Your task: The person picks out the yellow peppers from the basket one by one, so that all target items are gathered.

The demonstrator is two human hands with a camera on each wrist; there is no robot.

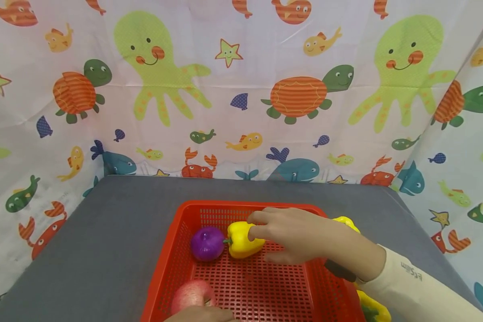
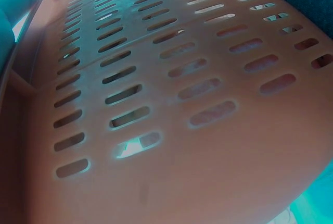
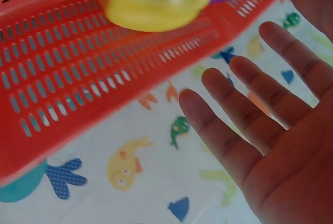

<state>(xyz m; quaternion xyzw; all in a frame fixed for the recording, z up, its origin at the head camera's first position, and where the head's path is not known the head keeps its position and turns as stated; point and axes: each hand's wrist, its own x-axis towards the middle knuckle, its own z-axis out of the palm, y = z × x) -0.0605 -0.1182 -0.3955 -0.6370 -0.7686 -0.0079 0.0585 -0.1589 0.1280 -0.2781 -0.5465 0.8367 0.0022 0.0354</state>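
My right hand [image 1: 291, 235] reaches over the red plastic basket [image 1: 173, 241], fingers extended beside a yellow bell pepper [image 1: 241, 241]. In the right wrist view its spread, straight fingers [image 3: 234, 104] stand apart from the yellow pepper [image 3: 156, 0]. A purple onion [image 1: 207, 243] touches the pepper's stem end. At the bottom edge of the head view, part of my left hand [image 1: 201, 314] overlaps a pinkish-red apple [image 1: 189, 295] in the basket's near left corner. Most of that hand is out of frame; I cannot tell whether it grips the apple.
Yellow peppers lie outside the basket on the right, one [image 1: 347, 222] behind my right forearm and another [image 1: 373, 307] nearer. A grey table [image 1: 96, 255] carries the basket. Behind and beside it hangs a sea-animal curtain [image 1: 225, 125]. The slotted basket wall [image 2: 171, 94] fills the left wrist view.
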